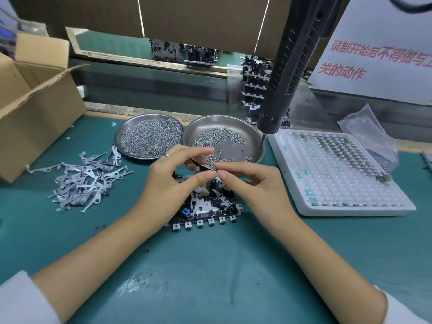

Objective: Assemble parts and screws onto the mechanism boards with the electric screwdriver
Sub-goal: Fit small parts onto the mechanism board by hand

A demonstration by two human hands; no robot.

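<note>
Green bench mat [210,277], bearing: mechanism board [205,206], two steel screw dishes [149,136] [252,139], heap of metal levers [86,181], white foam tray [339,174], cardboard box [35,108].

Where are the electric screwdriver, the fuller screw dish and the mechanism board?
electric screwdriver [291,66]: head view, on its black body.
fuller screw dish [150,137]: head view, on the heaped screws.
mechanism board [205,206]: head view, on its metal plate.

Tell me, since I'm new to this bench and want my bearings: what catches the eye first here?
The two hands, left hand and right hand, meet fingertip to fingertip above the mechanism board at the centre. Behind them sit two steel dishes of screws, the left dish heaped and the right dish sparse. The black electric screwdriver hangs over the right dish's far edge.
</note>
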